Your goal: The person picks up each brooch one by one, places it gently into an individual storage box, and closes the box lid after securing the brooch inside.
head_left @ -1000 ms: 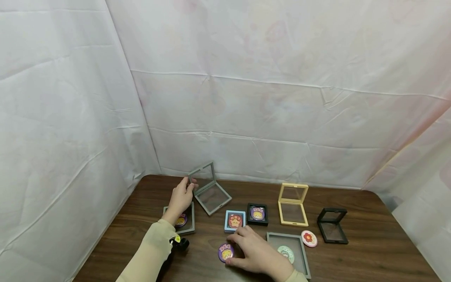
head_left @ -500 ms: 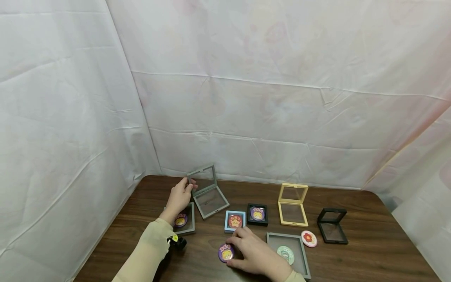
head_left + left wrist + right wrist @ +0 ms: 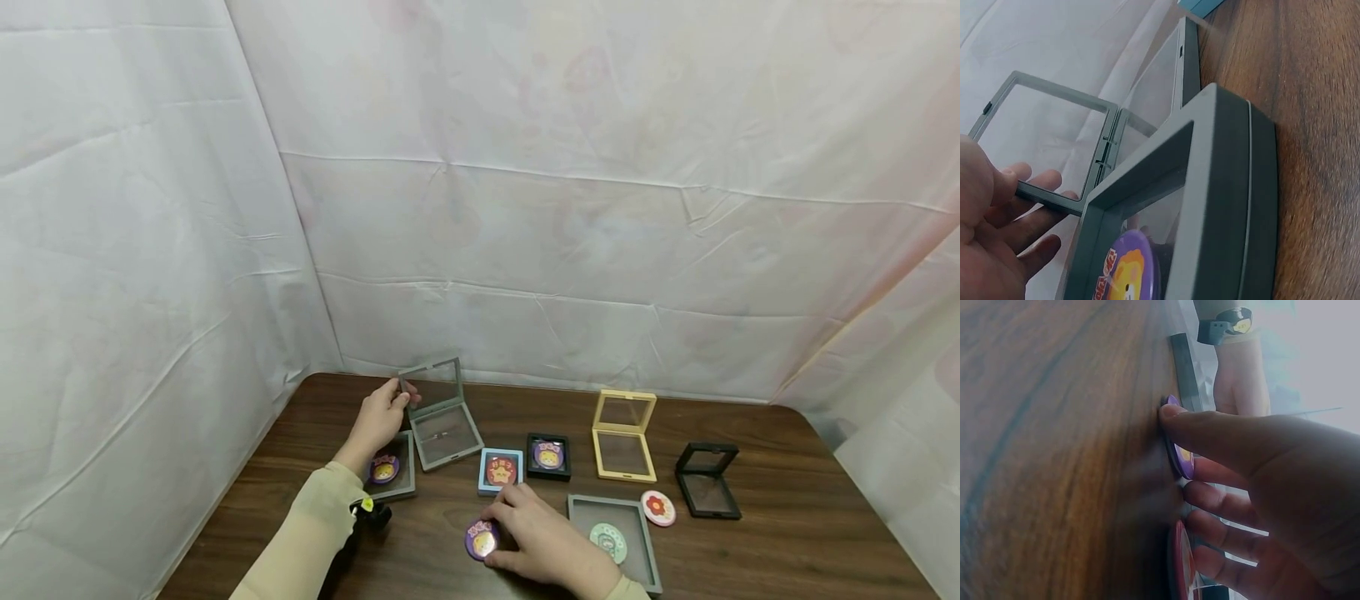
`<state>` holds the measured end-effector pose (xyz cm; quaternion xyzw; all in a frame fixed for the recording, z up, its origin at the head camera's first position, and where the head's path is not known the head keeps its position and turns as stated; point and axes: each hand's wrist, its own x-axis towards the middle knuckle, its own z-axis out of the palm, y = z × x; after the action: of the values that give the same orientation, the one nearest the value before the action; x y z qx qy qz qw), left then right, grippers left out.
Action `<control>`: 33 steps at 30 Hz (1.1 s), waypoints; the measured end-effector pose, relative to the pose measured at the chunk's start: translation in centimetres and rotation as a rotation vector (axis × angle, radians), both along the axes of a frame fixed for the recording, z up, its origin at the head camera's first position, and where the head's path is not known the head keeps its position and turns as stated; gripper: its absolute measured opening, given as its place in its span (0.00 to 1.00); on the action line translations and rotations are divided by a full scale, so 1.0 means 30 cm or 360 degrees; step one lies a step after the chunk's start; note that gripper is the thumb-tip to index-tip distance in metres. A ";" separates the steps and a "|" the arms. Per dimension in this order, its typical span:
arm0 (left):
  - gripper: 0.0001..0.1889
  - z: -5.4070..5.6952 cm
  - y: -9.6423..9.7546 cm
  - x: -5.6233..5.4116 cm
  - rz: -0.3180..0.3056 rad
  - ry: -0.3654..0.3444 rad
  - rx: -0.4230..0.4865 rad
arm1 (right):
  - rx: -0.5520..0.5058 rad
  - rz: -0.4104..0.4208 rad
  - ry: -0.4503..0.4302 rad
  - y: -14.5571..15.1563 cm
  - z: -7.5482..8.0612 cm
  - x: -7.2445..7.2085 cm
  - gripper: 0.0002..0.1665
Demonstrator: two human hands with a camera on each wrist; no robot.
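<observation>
Seven frames [image 3: 447, 437] and six round badges [image 3: 480, 540] share one table [image 3: 802, 542].

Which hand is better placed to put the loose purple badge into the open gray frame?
Most likely the right hand: it pinches the purple badge between thumb and fingers, while the left hand grips the raised lid of the gray frame.

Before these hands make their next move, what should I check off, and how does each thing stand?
1. Left hand holding the lid: ok, thumb and fingers pinch its edge.
2. Open grey frame has its lid raised: ok.
3. Right hand pinching the purple badge: ok.
4. Badge lifted off the table: cannot tell.
5. No badge already in the open grey frame: ok.
6. Open grey frame apart from the closed grey frame: cannot tell, they look very close.
</observation>
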<state>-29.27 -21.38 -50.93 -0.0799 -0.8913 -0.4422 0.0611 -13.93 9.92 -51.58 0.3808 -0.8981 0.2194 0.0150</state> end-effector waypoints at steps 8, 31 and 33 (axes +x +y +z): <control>0.10 0.011 -0.011 0.006 -0.0026 -0.0013 -0.0008 | 0.0009 0.0018 0.0013 0.002 -0.004 -0.006 0.23; 0.11 0.000 -0.018 0.056 -0.0063 -0.0101 0.0125 | -0.0124 0.0091 -0.0295 0.002 0.015 -0.018 0.14; 0.12 -0.005 -0.015 0.065 -0.0027 -0.0111 0.0163 | -0.0107 0.0095 -0.0272 0.002 0.017 -0.017 0.13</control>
<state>-27.33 -21.84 -51.08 -0.0690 -0.8683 -0.4902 0.0303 -14.45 10.00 -51.09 0.3865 -0.8765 0.2814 -0.0553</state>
